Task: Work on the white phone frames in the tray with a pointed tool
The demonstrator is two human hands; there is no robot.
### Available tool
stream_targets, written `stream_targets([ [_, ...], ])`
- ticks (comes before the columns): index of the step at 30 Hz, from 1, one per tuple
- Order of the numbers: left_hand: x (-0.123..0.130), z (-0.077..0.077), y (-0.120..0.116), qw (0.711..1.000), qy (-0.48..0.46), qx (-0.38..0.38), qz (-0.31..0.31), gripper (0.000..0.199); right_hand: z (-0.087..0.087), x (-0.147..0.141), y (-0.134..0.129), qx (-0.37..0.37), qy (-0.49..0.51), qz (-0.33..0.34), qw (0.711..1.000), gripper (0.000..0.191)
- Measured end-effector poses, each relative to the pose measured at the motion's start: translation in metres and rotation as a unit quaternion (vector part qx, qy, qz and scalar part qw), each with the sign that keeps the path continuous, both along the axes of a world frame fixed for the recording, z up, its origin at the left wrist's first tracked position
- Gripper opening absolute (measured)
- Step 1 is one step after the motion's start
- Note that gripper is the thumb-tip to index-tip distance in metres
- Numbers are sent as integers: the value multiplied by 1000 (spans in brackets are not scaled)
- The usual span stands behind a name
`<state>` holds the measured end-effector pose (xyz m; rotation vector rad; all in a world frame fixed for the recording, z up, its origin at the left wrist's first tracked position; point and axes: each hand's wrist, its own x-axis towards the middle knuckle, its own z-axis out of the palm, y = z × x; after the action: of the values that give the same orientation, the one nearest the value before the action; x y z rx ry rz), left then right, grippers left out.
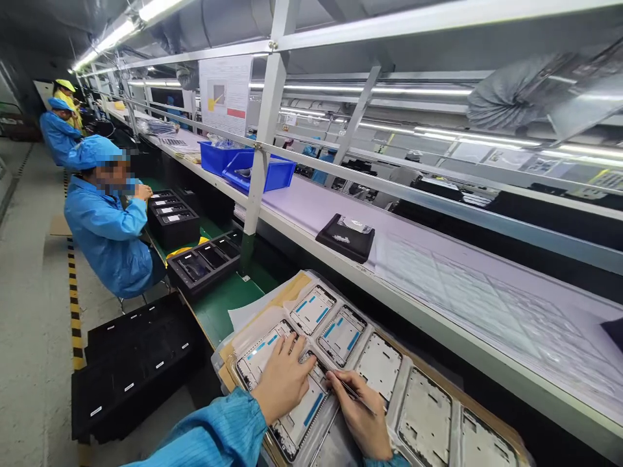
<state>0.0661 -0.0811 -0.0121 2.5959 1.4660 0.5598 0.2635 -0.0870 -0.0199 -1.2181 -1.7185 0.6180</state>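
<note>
While left hand (282, 383) presses flat on a frame (296, 415), right hand (363, 415) pinches tweezers (353, 391).
Tip touches that frame in the tray (428, 383).

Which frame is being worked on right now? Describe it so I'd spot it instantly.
Start at the clear tray of white frames on the near bench. The worked frame lies under the left hand, beside the right hand holding tweezers. Unlike bare neighbours rightward, it carries a blue strip.

Two blue bins (243, 165); three seated workers (104, 220); seven frame panels (311, 310) on the near tray
</note>
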Motion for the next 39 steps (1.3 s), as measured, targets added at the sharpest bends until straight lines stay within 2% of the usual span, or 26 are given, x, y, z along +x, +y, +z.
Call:
stream_targets([
  [15, 1, 0, 1, 1000, 14, -14, -19, 40, -1, -2, -4, -7, 7, -22, 1000, 37],
  [17, 2, 0, 1, 999, 20, -18, -18, 40, -2, 2, -3, -33, 31, -28, 999, 39],
  [19, 5, 0, 2, 999, 27, -23, -16, 41, -2, 12, -1, -85, 81, -67, 991, 42],
  [21, 9, 0, 4, 999, 37, -28, -13, 40, -1, 24, 4, -139, 150, -123, 971, 46],
  [23, 13, 0, 7, 999, 45, -29, -9, 36, 0, 35, 12, -177, 212, -144, 950, 49],
  [26, 19, 0, 10, 999, 49, -23, 6, 34, 2, 43, 25, -194, 255, -119, 940, 51],
  [33, 20, 5, 18, 996, 61, -68, 16, 53, 10, 31, 34, -178, 285, -69, 939, 49],
  [36, 19, -4, 29, 995, 58, -78, 25, 57, 15, 24, 36, -169, 297, -55, 938, 49],
  [39, 18, -22, 45, 994, 65, -75, 32, 58, 19, 18, 43, -171, 312, -36, 934, 53],
])
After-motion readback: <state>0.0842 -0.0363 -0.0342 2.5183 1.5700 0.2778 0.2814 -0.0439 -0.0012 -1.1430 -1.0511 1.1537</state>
